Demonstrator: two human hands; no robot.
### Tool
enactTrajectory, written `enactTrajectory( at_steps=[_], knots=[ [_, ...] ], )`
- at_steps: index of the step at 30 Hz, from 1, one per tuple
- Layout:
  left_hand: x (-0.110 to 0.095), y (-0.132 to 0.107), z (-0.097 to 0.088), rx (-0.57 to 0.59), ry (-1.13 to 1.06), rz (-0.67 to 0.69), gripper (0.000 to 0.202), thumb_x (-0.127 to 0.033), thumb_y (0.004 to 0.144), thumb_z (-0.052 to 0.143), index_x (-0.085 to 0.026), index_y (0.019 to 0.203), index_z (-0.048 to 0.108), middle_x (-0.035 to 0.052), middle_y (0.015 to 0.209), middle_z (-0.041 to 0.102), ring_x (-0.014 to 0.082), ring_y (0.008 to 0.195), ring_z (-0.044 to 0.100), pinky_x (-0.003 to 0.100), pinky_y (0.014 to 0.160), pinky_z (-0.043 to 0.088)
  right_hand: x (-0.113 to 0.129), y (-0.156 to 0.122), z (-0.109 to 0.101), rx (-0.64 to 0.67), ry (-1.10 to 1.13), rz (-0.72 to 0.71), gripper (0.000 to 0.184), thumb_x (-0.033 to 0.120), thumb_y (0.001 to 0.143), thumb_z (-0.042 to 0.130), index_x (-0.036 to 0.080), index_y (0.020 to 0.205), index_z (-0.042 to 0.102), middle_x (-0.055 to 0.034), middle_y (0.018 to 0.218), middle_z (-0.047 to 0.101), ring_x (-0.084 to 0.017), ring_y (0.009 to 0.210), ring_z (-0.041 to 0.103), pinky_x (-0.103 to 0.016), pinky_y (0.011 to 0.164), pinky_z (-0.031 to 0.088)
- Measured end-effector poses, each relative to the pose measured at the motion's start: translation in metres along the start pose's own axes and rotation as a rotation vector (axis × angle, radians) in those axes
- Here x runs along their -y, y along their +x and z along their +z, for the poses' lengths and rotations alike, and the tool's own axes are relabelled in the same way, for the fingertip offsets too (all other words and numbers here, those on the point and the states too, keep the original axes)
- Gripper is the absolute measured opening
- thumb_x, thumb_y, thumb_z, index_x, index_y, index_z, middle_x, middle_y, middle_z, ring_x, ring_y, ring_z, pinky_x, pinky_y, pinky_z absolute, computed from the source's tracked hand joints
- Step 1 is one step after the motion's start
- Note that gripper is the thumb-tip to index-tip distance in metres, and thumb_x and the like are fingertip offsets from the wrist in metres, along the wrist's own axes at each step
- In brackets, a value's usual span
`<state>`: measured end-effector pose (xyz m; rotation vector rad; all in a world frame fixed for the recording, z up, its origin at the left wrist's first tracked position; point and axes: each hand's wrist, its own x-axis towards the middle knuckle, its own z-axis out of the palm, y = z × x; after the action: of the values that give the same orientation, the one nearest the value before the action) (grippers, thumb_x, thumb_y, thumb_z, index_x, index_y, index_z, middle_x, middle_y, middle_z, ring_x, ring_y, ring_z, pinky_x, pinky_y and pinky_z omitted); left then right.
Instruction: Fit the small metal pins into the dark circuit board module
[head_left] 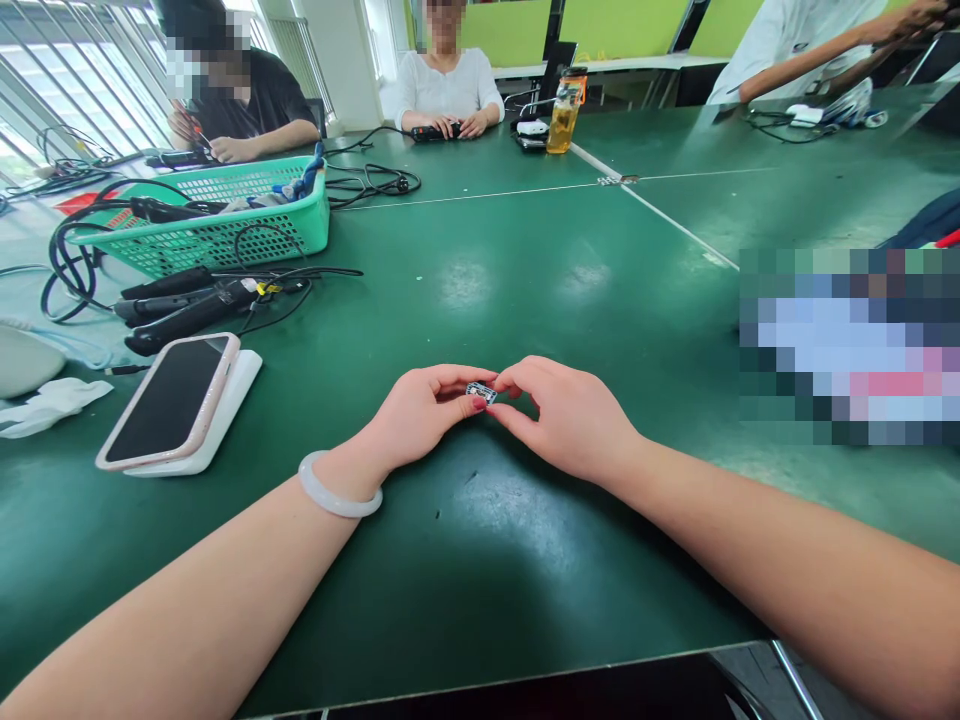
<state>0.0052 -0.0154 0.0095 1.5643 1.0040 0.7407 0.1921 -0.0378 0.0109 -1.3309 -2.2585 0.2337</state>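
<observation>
Left hand [416,415] pinching piece [481,392] | right hand [574,415] at its right end, whether pinching cannot tell | piece over worktop [525,230], in from near edge [525,676] | phone [171,400], basket [318,212] well apart, left

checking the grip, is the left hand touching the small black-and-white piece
Touching: the head view shows the left hand pinching the small black-and-white piece between thumb and forefinger.

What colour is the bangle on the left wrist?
Milky white; the bangle shows best in the head view, the only one.
</observation>
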Motion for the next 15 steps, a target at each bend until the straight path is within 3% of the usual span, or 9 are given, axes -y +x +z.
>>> enactTrajectory(
  at_steps=[6, 10, 12, 15],
  knots=[
    [-0.003, -0.006, 0.001, 0.046, -0.183, -0.085, 0.030, -0.024, 0.076, 0.064, -0.016, 0.105, 0.065, 0.0068, 0.099, 0.070, 0.0174, 0.091, 0.064, 0.034, 0.089, 0.048, 0.004, 0.004, 0.010, -0.007, -0.008, -0.029, 0.015, 0.035, 0.085, 0.056, 0.020, 0.086, 0.058, 0.0002, 0.085, 0.063, -0.013, 0.073, 0.058, -0.024, 0.061, 0.038],
    [-0.004, -0.008, -0.009, -0.070, -0.147, -0.088, 0.036, -0.024, 0.073, 0.065, -0.015, 0.107, 0.060, 0.0092, 0.100, 0.069, 0.0180, 0.088, 0.065, 0.035, 0.086, 0.050, 0.003, 0.007, 0.013, -0.007, 0.008, -0.034, 0.009, 0.029, 0.085, 0.055, 0.021, 0.086, 0.058, 0.0002, 0.084, 0.062, -0.012, 0.072, 0.056, -0.024, 0.061, 0.037],
    [-0.004, -0.008, -0.024, -0.194, 0.076, -0.064, 0.037, -0.024, 0.072, 0.063, -0.016, 0.108, 0.060, 0.0094, 0.102, 0.069, 0.0195, 0.087, 0.066, 0.036, 0.084, 0.050, 0.000, 0.008, 0.012, -0.016, 0.023, 0.002, 0.005, 0.024, 0.084, 0.055, 0.021, 0.085, 0.059, 0.0007, 0.080, 0.061, -0.012, 0.070, 0.054, -0.024, 0.060, 0.036],
    [-0.004, -0.012, -0.058, -0.452, 0.719, -0.094, 0.028, -0.024, 0.072, 0.056, -0.019, 0.098, 0.067, 0.0072, 0.091, 0.071, 0.0236, 0.084, 0.066, 0.038, 0.084, 0.048, -0.010, 0.011, 0.010, -0.016, 0.097, 0.098, 0.007, 0.020, 0.081, 0.055, 0.021, 0.085, 0.060, 0.0014, 0.076, 0.061, -0.011, 0.066, 0.052, -0.024, 0.061, 0.037]
  ],
)
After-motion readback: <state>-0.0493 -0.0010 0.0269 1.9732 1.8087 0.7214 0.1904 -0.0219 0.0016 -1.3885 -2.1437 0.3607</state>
